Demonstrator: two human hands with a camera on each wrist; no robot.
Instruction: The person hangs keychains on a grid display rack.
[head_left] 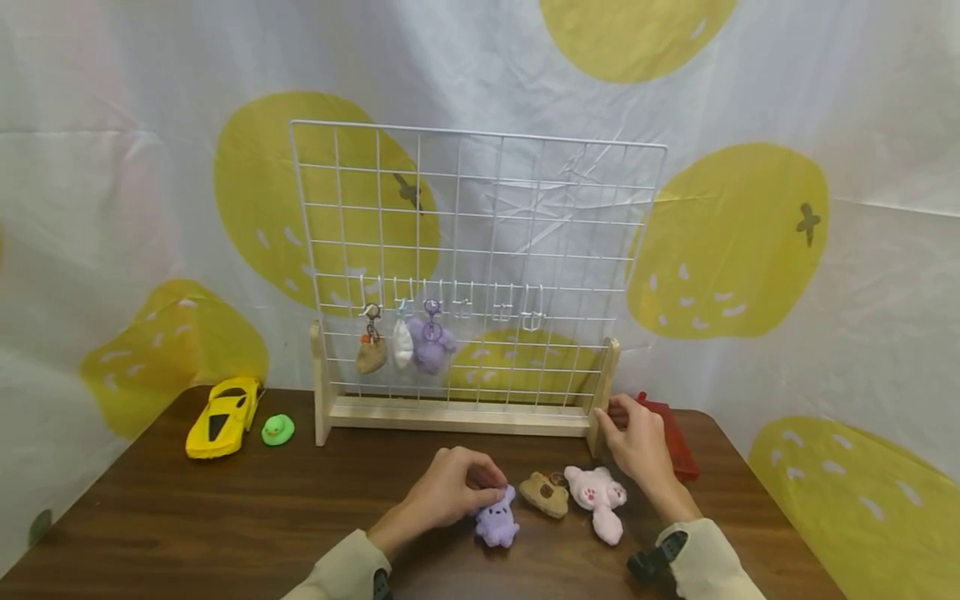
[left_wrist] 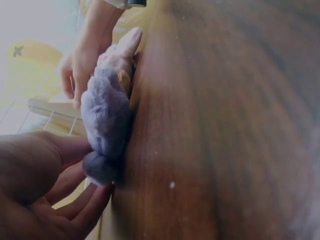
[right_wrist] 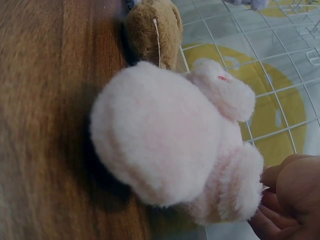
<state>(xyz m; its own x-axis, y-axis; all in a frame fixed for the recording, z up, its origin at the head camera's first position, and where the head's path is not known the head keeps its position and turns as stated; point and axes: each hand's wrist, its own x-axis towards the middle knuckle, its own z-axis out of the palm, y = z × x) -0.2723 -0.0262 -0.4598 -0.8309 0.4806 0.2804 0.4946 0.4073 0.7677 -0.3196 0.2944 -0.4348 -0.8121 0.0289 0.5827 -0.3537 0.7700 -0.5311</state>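
A small purple plush charm [head_left: 497, 523] with a drawn face lies on the table, and my left hand [head_left: 453, 492] pinches it by its top end. In the left wrist view, the thumb and fingers close around that end of the purple plush [left_wrist: 105, 120]. My right hand [head_left: 641, 442] is at the right wooden post [head_left: 604, 392] of a wire grid rack, its thumb across the post and its fingers curled beside it. Between the hands lie a brown plush charm [head_left: 546, 495] and a pink plush charm [head_left: 597, 498]; the pink plush [right_wrist: 160, 135] fills the right wrist view.
The white wire grid [head_left: 480, 217] carries a row of hooks. A brown charm [head_left: 371, 353], a white charm [head_left: 402, 343] and a purple one [head_left: 432, 343] hang at its left. A yellow toy car [head_left: 222, 418], green duck [head_left: 278, 430] and red object [head_left: 678, 442] stand at the sides.
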